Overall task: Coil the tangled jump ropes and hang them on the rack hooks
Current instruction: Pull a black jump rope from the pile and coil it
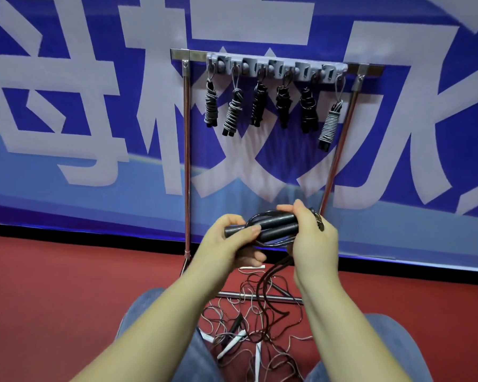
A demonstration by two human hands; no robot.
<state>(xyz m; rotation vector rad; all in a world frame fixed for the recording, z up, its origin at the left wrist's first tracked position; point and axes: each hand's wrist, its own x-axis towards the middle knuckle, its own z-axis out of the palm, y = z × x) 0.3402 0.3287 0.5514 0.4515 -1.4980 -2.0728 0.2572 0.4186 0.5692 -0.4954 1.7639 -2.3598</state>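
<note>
Below the chrome tube rack (186, 150) with its grey plastic hook strip (276, 68), both hands hold one black jump rope with two black cylindrical foam handles (271, 227) laid side by side. The left hand (229, 241) curls its fingers and thumb round the handle ends nearest it; the right hand (312, 238) pinches the opposite ends from above, thumb and forefinger closed on them. A few loops of the black cord already lie around the handles, and the rest of the cord (265, 296) drops from under the right hand to the red floor (66, 285) in front of the rack.

Up on the hook strip, six wound rope bundles (260, 104) hang in a row. At the foot of the rack, between the person's knees, lies a tangle of thin cords with white handles (232, 340), and the black cord's tail appears to run into it.

My reading is that winding is barely begun. The chief risk is that tail: if it is threaded through the floor tangle, pulling it up would drag the other ropes along or tighten a knot. The two handles could also slide apart if either grip loosens, spilling the loops. Every hook I can make out appears taken, so finding a free one may be a problem.
</note>
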